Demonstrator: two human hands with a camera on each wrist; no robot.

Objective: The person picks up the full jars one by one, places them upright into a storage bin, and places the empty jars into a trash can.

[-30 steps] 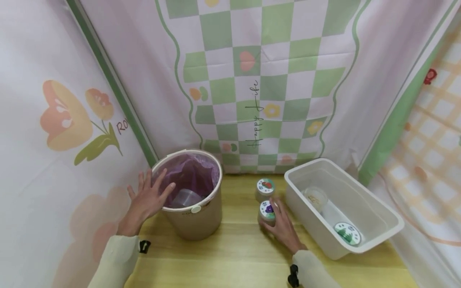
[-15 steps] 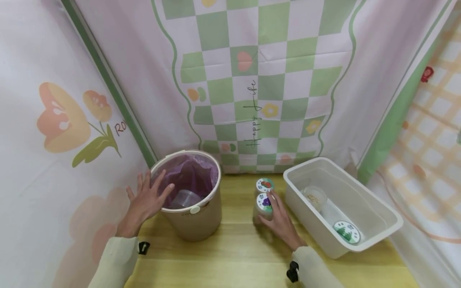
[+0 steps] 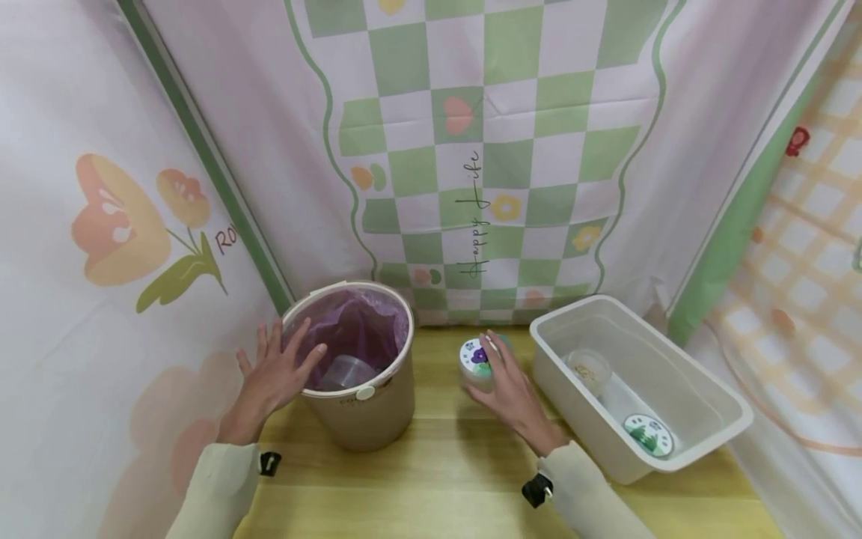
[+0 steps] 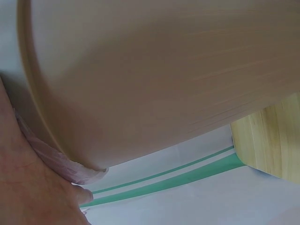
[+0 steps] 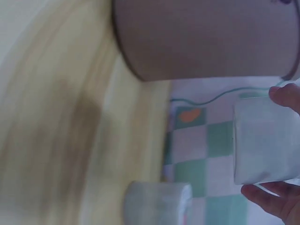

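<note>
My right hand (image 3: 508, 400) grips a small clear jar (image 3: 474, 363) whose white lid bears a purple flower. In the right wrist view the held jar (image 5: 265, 140) is up off the table, between thumb and fingers. A second jar (image 5: 154, 204) stands on the table below it; in the head view my right hand mostly hides it. My left hand (image 3: 272, 370) rests on the left rim of a beige bin (image 3: 370, 423), its fingers spread. A purple bag lines the bin, and a clear plastic container (image 3: 346, 371) lies inside.
At the right stands a pale rectangular tub (image 3: 723, 423). Inside it are a clear round container (image 3: 588, 372) and a jar with a green-plant lid (image 3: 649, 436). Printed curtains (image 3: 458, 187) close off the back and sides of the wooden table (image 3: 404, 494).
My right hand has lifted the purple-flower jar off the table and carried it up and left, now overlapping the red-pictured jar behind. My left hand has stayed on the bin.
</note>
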